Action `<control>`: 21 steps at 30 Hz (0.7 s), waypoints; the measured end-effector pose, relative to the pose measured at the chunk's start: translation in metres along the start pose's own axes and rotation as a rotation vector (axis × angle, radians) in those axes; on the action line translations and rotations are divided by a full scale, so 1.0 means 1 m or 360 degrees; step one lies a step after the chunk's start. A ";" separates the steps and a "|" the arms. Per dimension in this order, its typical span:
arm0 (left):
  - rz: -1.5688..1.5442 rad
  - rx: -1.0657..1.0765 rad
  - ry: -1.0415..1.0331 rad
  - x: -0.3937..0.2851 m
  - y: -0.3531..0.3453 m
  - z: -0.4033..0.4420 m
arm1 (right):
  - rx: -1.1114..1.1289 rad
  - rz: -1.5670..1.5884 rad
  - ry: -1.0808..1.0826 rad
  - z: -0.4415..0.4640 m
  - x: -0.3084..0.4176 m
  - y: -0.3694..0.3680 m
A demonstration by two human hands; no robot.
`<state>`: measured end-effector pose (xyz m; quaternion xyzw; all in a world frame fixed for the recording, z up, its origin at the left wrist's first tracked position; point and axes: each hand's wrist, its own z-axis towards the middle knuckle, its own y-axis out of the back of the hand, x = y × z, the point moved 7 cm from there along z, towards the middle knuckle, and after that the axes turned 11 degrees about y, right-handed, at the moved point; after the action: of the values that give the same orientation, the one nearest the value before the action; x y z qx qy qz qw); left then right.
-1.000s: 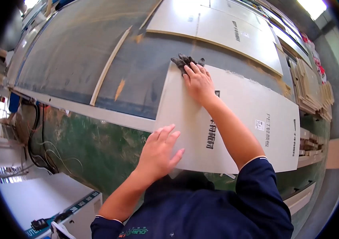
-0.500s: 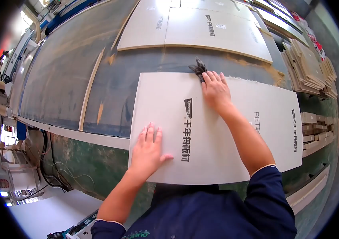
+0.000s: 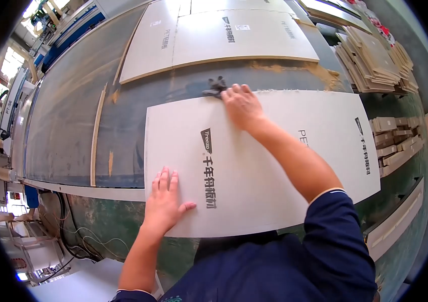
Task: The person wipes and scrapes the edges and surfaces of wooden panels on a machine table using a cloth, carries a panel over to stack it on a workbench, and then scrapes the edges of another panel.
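A white printed board lies before me at the table's near edge, its front part overhanging toward my body. My left hand rests flat on its left part, fingers stretched and thumb out to the side. At the far edge, my right hand has its fingers bent over the edge, against a crumpled dark grey glove. The glove sticks out to the left of the fingertips, partly beyond the board; the part under the fingers is hidden. Rough white fuzz lines the far edge to the right of this hand.
Larger white boards lie farther back on the dark table. Narrow wooden strips and sawdust lie on the tabletop. Stacked panels and cut pieces stand at right. Cables run down at left.
The view has tilted, so the board and both hands appear farther left. Both hands keep about the same places on the board. The glove looks more bunched up.
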<state>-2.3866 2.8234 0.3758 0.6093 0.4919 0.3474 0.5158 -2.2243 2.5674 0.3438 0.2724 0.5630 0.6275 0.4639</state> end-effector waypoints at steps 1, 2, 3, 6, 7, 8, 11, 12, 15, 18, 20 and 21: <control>-0.0006 0.0014 0.0012 0.000 0.001 0.000 | 0.0028 -0.0049 -0.0056 -0.016 -0.021 0.001; -0.0012 0.0028 0.0022 -0.001 0.002 -0.001 | 0.0057 -0.0100 -0.0115 -0.033 -0.042 0.002; -0.0019 0.0041 0.0030 -0.002 0.003 -0.001 | 0.0057 -0.0117 -0.0150 -0.052 -0.063 0.003; -0.0032 0.0024 0.0026 -0.001 0.002 -0.001 | 0.0083 -0.0171 -0.0253 -0.095 -0.113 0.011; -0.0033 0.0027 0.0022 -0.002 0.004 -0.001 | 0.0093 -0.0191 -0.0284 -0.100 -0.121 0.016; -0.0036 0.0026 0.0024 -0.002 0.005 -0.001 | 0.0117 -0.0097 -0.0324 -0.098 -0.124 0.015; -0.0022 0.0031 0.0057 -0.003 0.004 -0.002 | 0.0190 0.0173 -0.0450 -0.082 -0.121 0.001; -0.0011 0.0034 0.0065 -0.003 0.002 -0.001 | 0.0240 0.0192 -0.0340 -0.067 -0.108 -0.008; -0.0020 0.0028 0.0033 -0.004 0.001 0.000 | 0.0160 0.0312 -0.0197 -0.003 -0.034 -0.018; 0.0076 0.0055 0.0046 -0.008 0.002 0.002 | 0.0088 0.0192 0.0030 0.049 0.025 -0.025; 0.0077 0.0055 0.0008 -0.011 0.004 0.008 | 0.0079 0.0078 0.0039 0.040 0.013 -0.020; 0.0065 0.0084 0.0010 -0.009 0.002 0.002 | 0.0098 0.0040 0.0065 0.028 0.014 -0.019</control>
<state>-2.3869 2.8140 0.3778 0.6315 0.4898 0.3468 0.4909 -2.2008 2.5912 0.3295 0.2807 0.5878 0.6212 0.4357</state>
